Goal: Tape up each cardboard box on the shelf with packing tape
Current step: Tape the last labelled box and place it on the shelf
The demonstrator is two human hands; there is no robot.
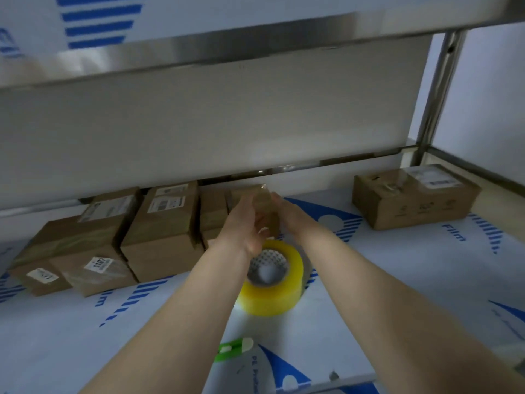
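My left grip [244,226] clasps the small box [265,201]; my right grip [287,213] seemingly presses flat against it. I judge it light and stiff: hold opposite sides.

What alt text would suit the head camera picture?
A person's left hand and right hand hold a small cardboard box between them at a shelf, beside a row of boxes on the left. A yellow tape roll sits in front, a green tool nearer the camera, and a lone box far right.
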